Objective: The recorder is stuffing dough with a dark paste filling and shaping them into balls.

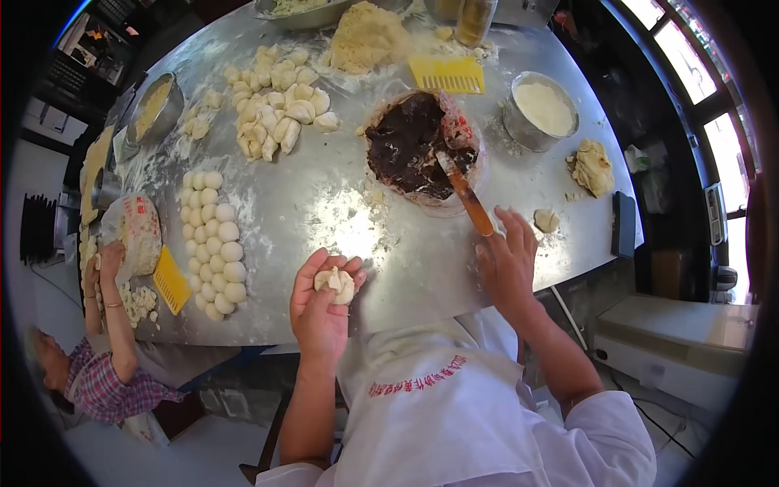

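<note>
My left hand [321, 310] holds a small dough piece [336, 285] gathered into folds, with my thumb on it. My right hand [508, 262] is at the lower end of a wooden-handled spatula [467, 198]; whether the fingers grip it or only touch it is unclear. The spatula's blade rests in a dark filling [406, 143] inside a plastic-lined round container. Left of my left hand lie rows of smooth dough balls [213, 246]. Beyond them is a heap of cut dough pieces [280, 109]. A small dough lump [546, 220] lies right of my right hand.
On the metal table [292, 213] stand a bowl of pale powder [543, 109], a yellow scraper [447, 74], a large dough mound [369, 39] and a dough lump [591, 168]. A co-worker [115, 377] works at the left near a plastic bag [141, 231] and another yellow scraper [171, 281].
</note>
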Available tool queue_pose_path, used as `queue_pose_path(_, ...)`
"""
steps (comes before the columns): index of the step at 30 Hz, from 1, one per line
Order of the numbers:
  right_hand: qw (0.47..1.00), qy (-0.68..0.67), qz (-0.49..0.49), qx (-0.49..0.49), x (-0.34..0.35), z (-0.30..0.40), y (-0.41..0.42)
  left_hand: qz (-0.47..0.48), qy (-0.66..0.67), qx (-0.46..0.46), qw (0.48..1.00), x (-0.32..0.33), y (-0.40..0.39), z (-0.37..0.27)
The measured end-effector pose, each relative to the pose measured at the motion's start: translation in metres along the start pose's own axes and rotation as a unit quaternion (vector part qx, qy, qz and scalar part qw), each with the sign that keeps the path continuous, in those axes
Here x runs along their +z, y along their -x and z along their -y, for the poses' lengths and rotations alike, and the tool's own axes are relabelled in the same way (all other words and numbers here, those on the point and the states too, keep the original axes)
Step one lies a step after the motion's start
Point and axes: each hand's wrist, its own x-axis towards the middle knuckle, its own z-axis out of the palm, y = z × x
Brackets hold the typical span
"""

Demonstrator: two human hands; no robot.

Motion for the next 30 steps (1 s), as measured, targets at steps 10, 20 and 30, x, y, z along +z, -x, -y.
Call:
queue_pose_path(10, 0.914, -0.344, 0.132, -0.172, 0.019, 0.071, 0.005, 0.058, 0.043, -0.173, 0.982, 0.052, 0.020, 0.013)
queue_pose_path(20, 0.933, -0.262, 0.151, -0.195, 0.016, 0.075, -0.007, 0.042, 0.044, -0.171, 0.983, 0.049, 0.029, 0.028)
queue_pose_path(30, 0.889, -0.397, 0.070, -0.218, 0.033, 0.089, -0.013, 0.124, 0.085, -0.177, 0.973, 0.057, 0.040, 0.007)
